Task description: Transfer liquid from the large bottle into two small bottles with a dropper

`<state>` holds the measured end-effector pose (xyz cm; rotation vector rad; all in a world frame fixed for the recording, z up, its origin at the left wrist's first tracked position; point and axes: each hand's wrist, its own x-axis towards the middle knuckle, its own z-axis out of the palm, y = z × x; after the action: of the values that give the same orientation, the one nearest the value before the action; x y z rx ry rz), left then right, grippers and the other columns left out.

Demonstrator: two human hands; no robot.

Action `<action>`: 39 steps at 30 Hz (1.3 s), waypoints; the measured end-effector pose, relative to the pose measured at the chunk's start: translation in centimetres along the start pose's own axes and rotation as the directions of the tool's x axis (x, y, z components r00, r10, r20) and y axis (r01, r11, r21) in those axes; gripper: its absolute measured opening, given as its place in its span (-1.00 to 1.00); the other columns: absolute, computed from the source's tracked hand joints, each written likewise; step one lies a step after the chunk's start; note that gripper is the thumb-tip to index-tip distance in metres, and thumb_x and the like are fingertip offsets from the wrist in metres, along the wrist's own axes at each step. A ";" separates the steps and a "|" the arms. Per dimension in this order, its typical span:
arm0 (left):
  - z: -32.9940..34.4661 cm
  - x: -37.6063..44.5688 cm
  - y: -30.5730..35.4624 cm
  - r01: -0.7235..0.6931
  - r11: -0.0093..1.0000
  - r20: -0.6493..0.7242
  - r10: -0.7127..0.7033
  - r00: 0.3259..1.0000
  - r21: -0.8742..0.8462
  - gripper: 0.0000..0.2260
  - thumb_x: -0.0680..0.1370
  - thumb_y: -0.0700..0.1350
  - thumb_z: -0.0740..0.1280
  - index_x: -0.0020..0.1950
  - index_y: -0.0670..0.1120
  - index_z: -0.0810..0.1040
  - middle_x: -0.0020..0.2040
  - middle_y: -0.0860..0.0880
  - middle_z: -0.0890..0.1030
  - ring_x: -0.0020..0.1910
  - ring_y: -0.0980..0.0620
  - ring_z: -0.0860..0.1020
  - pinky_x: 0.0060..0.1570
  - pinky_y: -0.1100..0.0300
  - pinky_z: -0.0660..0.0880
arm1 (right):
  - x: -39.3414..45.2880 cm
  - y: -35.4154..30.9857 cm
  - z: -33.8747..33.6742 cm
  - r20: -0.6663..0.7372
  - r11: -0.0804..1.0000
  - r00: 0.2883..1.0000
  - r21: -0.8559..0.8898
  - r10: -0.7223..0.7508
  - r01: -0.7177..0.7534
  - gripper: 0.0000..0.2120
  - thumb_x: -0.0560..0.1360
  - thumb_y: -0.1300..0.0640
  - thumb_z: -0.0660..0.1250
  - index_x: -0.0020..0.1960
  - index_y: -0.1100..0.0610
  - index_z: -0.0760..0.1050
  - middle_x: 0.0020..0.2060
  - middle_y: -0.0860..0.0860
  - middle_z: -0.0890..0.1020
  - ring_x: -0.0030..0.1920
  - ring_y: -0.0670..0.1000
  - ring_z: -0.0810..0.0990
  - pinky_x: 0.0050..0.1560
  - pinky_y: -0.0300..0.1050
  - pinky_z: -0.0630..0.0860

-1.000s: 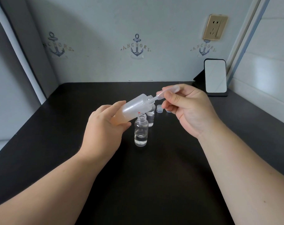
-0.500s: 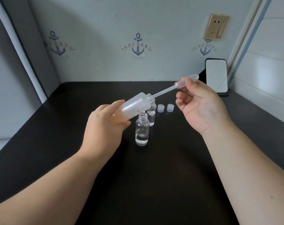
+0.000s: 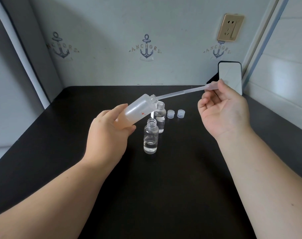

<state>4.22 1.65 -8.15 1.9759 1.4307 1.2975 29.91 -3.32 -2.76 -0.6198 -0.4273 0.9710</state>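
The dropper (image 3: 181, 93) has its tip at the big bottle's (image 3: 138, 112) mouth, its bulb pinched by the right hand (image 3: 222, 107). The left hand (image 3: 108, 135) grips that tilted bottle. Steady pinch; carry it level to the near vial (image 3: 151, 137).

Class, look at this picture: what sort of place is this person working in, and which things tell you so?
Probably a room corner at home, not a laboratory. The wall carries decorative anchor prints and a household wall socket, and a small mirror leans at the back of the plain black table.
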 end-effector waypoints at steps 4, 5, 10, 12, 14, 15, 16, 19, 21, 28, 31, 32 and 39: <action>-0.1 0.0 0.0 0.018 1.000 -0.011 -0.019 1.000 -0.016 -0.50 0.49 -0.07 0.51 0.40 0.21 0.51 -0.01 0.27 0.47 0.03 0.20 0.42 -0.10 0.44 0.27 | 0.2 -0.1 -0.1 -0.059 0.998 0.998 0.055 -0.013 0.016 -0.75 0.56 0.21 0.38 -0.28 0.22 0.63 -0.29 0.04 0.66 -0.34 -0.03 0.59 -0.30 -0.22 0.47; -0.1 0.0 0.0 0.023 0.999 -0.010 -0.023 1.000 -0.024 -0.50 0.49 -0.07 0.51 0.40 0.21 0.51 0.00 0.27 0.48 0.03 0.20 0.42 -0.09 0.44 0.28 | 0.2 -0.1 -0.1 -0.068 0.998 0.998 0.064 -0.013 0.018 -0.76 0.57 0.21 0.38 -0.27 0.22 0.62 -0.29 0.04 0.66 -0.34 -0.03 0.59 -0.31 -0.22 0.48; -0.2 -0.1 0.2 0.047 0.997 0.002 -0.047 0.999 -0.057 -0.50 0.49 -0.07 0.51 0.39 0.21 0.51 0.11 0.20 0.55 0.11 0.13 0.49 0.07 0.24 0.36 | 0.3 -0.1 -0.2 -0.105 0.994 0.994 0.105 -0.015 0.026 -0.84 0.57 0.22 0.38 -0.17 0.24 0.59 -0.32 0.04 0.65 -0.33 -0.03 0.61 -0.31 -0.23 0.49; -0.2 -0.1 0.3 0.051 0.995 0.017 -0.049 0.999 -0.084 -0.52 0.50 -0.06 0.50 0.37 0.24 0.51 0.13 0.18 0.58 0.12 0.12 0.52 0.08 0.20 0.41 | 0.3 -0.1 -0.3 -0.119 0.992 0.993 0.122 -0.016 0.031 -0.86 0.56 0.22 0.38 -0.16 0.24 0.59 -0.32 0.04 0.64 -0.33 -0.04 0.61 -0.29 -0.22 0.50; -0.2 -0.2 0.4 0.045 0.993 0.027 -0.042 0.999 -0.112 -0.54 0.50 -0.05 0.49 0.34 0.28 0.52 0.12 0.19 0.59 0.11 0.13 0.53 0.07 0.19 0.44 | 0.4 -0.2 -0.4 -0.127 0.991 0.992 0.131 -0.018 0.034 -0.85 0.57 0.22 0.38 -0.17 0.24 0.59 -0.32 0.04 0.63 -0.32 -0.04 0.61 -0.28 -0.22 0.50; -0.2 -0.3 0.4 0.040 0.991 0.031 -0.036 0.999 -0.124 -0.55 0.50 -0.05 0.48 0.33 0.29 0.52 0.11 0.20 0.60 0.11 0.14 0.54 0.07 0.17 0.46 | 0.5 -0.2 -0.5 -0.131 0.990 0.991 0.137 -0.018 0.036 -0.84 0.57 0.22 0.38 -0.17 0.24 0.59 -0.31 0.04 0.62 -0.32 -0.04 0.60 -0.28 -0.22 0.50; -0.2 -0.3 0.4 0.038 0.990 0.034 -0.033 0.999 -0.136 -0.56 0.50 -0.05 0.48 0.32 0.29 0.52 0.10 0.21 0.60 0.10 0.15 0.54 0.07 0.17 0.46 | 0.5 -0.2 -0.5 -0.136 0.989 0.991 0.146 -0.017 0.037 -0.85 0.57 0.22 0.38 -0.17 0.24 0.58 -0.31 0.04 0.62 -0.32 -0.04 0.60 -0.28 -0.22 0.50; -0.3 -0.4 0.6 0.036 0.984 0.047 -0.028 0.998 -0.176 -0.62 0.51 -0.04 0.48 0.16 0.40 0.52 0.02 0.33 0.60 0.03 0.29 0.54 -0.03 0.24 0.46 | 0.5 -0.2 -0.5 -0.143 0.983 0.990 0.181 -0.003 0.029 -0.87 0.56 0.24 0.39 -0.16 0.24 0.57 -0.30 0.04 0.60 -0.32 -0.03 0.59 -0.29 -0.21 0.48; -0.4 -0.3 0.7 0.038 0.982 0.057 -0.027 0.998 -0.185 -0.61 0.52 -0.03 0.47 0.02 0.50 0.47 -0.01 0.42 0.56 -0.01 0.38 0.52 -0.13 0.28 0.42 | 0.5 -0.2 -0.5 -0.139 0.982 0.990 0.186 0.004 0.022 -0.87 0.56 0.25 0.38 -0.17 0.24 0.56 -0.32 0.04 0.59 -0.34 -0.03 0.56 -0.31 -0.21 0.45; -0.2 0.0 0.5 0.083 0.969 0.066 -0.070 0.995 -0.234 -0.64 0.52 0.04 0.48 0.00 0.51 0.42 0.00 0.45 0.55 -0.02 0.43 0.53 -0.16 0.31 0.45 | 0.7 0.0 -0.4 -0.121 0.987 0.993 0.158 0.000 0.019 -0.92 0.55 0.26 0.37 0.02 0.22 0.50 -0.29 0.05 0.57 -0.39 -0.04 0.50 -0.33 -0.22 0.43; -0.1 0.0 0.4 0.111 0.961 0.077 -0.095 0.993 -0.253 -0.66 0.53 0.06 0.48 0.03 0.46 0.41 -0.07 0.49 0.55 -0.06 0.54 0.50 -0.32 0.49 0.43 | 0.7 0.1 -0.4 -0.123 0.995 0.992 0.101 -0.005 0.018 -0.96 0.55 0.25 0.36 -0.08 0.22 0.53 -0.30 0.05 0.58 -0.39 -0.04 0.51 -0.32 -0.22 0.43; -0.1 0.1 0.4 0.120 0.960 0.077 -0.104 0.992 -0.253 -0.66 0.53 0.07 0.48 0.08 0.43 0.39 -0.09 0.50 0.54 -0.07 0.57 0.49 -0.34 0.50 0.43 | 0.7 0.2 -0.5 -0.118 0.996 0.993 0.087 -0.006 0.017 -0.90 0.55 0.24 0.36 -0.14 0.22 0.54 -0.31 0.06 0.58 -0.39 -0.04 0.51 -0.32 -0.23 0.43; 0.1 0.2 0.1 0.157 0.962 0.079 -0.143 0.987 -0.222 -0.56 0.51 0.14 0.47 0.34 0.23 0.43 0.05 0.32 0.54 0.10 0.19 0.56 -0.07 0.29 0.44 | 0.7 0.1 -0.5 -0.120 0.999 0.993 0.049 -0.011 0.017 -0.78 0.55 0.23 0.37 -0.28 0.21 0.55 -0.32 0.05 0.58 -0.40 -0.05 0.49 -0.32 -0.23 0.43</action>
<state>4.37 1.77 -8.05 1.7093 1.3101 1.2596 30.50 -2.79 -3.19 -0.6251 -0.2992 0.9229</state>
